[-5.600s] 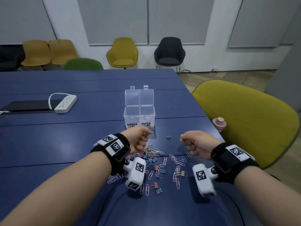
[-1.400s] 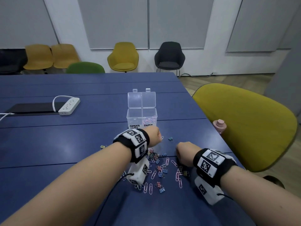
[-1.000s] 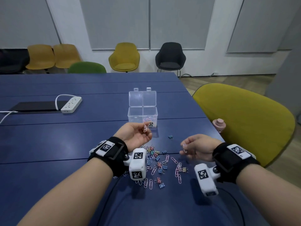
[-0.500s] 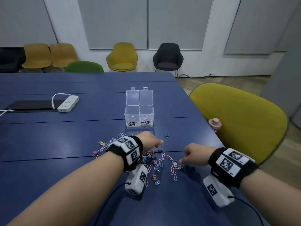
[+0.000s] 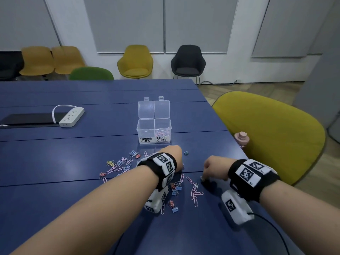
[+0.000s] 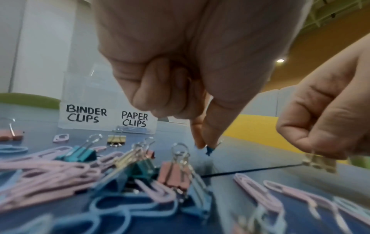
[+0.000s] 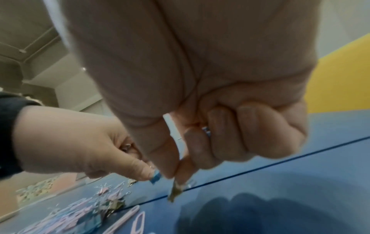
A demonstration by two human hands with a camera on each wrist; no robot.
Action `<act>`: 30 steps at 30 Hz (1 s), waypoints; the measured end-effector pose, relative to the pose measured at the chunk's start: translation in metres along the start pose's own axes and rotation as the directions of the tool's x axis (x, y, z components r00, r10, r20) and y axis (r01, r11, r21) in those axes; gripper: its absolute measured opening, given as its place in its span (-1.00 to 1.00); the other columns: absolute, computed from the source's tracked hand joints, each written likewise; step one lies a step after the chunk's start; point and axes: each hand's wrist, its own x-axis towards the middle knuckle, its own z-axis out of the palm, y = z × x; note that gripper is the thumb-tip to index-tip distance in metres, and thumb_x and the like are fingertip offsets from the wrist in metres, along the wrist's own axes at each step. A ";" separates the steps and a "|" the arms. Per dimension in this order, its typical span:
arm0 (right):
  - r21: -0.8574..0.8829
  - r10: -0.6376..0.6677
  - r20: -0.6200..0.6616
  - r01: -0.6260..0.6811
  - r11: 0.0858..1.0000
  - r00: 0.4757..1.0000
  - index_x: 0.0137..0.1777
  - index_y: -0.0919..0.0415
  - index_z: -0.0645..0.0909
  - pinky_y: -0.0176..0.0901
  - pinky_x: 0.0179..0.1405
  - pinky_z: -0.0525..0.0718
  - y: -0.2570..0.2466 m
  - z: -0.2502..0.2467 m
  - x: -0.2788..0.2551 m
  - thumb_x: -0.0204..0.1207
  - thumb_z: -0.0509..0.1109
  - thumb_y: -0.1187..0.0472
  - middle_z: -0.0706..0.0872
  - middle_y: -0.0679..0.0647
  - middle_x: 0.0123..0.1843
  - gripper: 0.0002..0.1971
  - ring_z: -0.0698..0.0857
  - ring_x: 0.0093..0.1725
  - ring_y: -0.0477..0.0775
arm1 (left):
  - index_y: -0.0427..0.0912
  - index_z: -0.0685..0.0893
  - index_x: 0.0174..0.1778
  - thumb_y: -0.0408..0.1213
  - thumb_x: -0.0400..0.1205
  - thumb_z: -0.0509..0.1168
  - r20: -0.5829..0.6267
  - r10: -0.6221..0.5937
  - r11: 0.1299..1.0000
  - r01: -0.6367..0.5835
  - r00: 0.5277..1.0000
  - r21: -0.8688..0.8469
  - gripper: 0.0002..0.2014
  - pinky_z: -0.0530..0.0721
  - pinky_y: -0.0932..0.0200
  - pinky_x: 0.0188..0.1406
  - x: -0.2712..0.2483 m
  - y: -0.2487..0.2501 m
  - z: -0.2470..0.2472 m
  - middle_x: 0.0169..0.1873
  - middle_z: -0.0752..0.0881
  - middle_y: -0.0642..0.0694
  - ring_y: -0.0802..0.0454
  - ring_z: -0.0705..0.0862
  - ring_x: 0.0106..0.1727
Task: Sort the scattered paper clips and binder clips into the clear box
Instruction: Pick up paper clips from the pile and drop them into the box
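The clear box point(image 5: 154, 126) stands open on the blue table point(image 5: 55, 159), with labels BINDER CLIPS on the left and PAPER CLIPS on the right; pink paper clips point(image 5: 161, 133) lie in the right compartment. Scattered paper clips and binder clips point(image 5: 121, 165) lie in front of it. My left hand point(image 6: 204, 145) is low over the pile and pinches a blue binder clip point(image 6: 209, 151) between thumb and forefinger. My right hand point(image 7: 174, 174), just to the right, pinches a yellow binder clip point(image 7: 174, 190) at the table surface; its other fingers are curled.
A white power strip point(image 5: 71, 116) and a dark flat slab point(image 5: 27, 119) lie at the far left. A pink bottle point(image 5: 242, 138) stands beside the table's right edge, in front of a yellow chair point(image 5: 276, 137). More chairs line the back wall.
A second ago both hands were raised palm-up with paper clips. They have since turned over and dropped to the pile, and each now pinches a binder clip.
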 end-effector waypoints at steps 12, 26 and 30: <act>0.015 -0.249 -0.097 0.252 0.968 0.963 -0.21 0.03 0.55 -0.25 -0.24 0.50 -0.002 0.006 0.011 0.38 0.44 0.27 0.57 -0.10 -0.26 -0.86 0.57 -0.14 0.04 | -0.20 0.74 -0.22 -0.03 0.42 0.43 0.033 0.022 0.998 -0.020 0.999 -0.053 -0.72 0.65 0.14 -0.25 -0.002 -0.009 -0.004 -0.28 0.75 -0.12 -0.12 0.76 -0.15; -0.270 -0.435 -0.001 0.419 0.867 0.900 -0.02 0.21 0.69 -0.15 -0.10 0.54 -0.009 0.023 -0.003 0.41 0.40 0.32 0.57 0.01 -0.08 -0.85 0.66 0.00 0.20 | -0.20 0.73 -0.09 -0.24 0.45 0.44 0.069 0.016 0.999 -0.019 0.998 0.042 -0.83 0.77 0.04 -0.09 -0.011 -0.003 0.014 -0.12 0.79 -0.18 -0.17 0.77 -0.08; -0.283 -0.404 -0.022 0.382 0.880 0.914 -0.14 0.09 0.55 -0.15 -0.11 0.50 -0.005 0.030 -0.002 0.47 0.32 0.28 0.56 0.02 -0.12 -0.94 0.61 -0.05 0.17 | -0.16 0.60 -0.28 -0.27 0.54 0.29 0.047 -0.014 0.963 0.026 0.999 -0.269 -0.91 0.62 0.16 -0.24 -0.019 -0.008 0.005 -0.31 0.67 -0.19 -0.13 0.57 -0.28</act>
